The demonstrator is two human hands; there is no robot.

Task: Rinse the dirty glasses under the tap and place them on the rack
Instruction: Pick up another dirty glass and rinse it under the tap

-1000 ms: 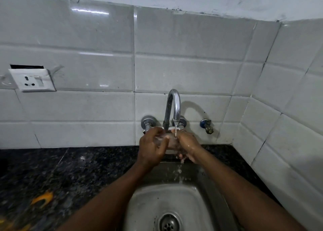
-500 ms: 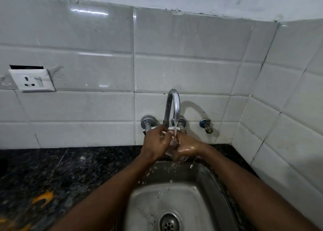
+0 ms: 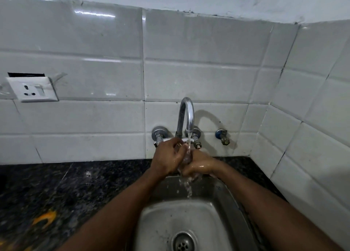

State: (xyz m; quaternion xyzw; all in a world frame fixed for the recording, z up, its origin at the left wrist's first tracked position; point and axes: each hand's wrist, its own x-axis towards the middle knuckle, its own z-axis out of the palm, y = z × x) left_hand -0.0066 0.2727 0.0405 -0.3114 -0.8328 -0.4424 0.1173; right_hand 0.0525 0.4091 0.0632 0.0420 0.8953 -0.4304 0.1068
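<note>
The gap under the curved chrome tap spout [image 3: 186, 114] is filled by the left hand [image 3: 167, 158] and right hand [image 3: 200, 165], both wrapped round a clear glass [image 3: 184, 156]. Below them the steel sink basin [image 3: 217, 222] lies open. The black speckled stone counter [image 3: 85, 184] gives wide room on the left. On the right, the white tiled side wall [image 3: 312, 127] stands near, and a small brass-tipped wall valve [image 3: 223, 137] juts out beside the tap.

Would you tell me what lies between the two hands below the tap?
In the head view, a clear glass sits between the left hand and right hand, under the running tap.
</note>
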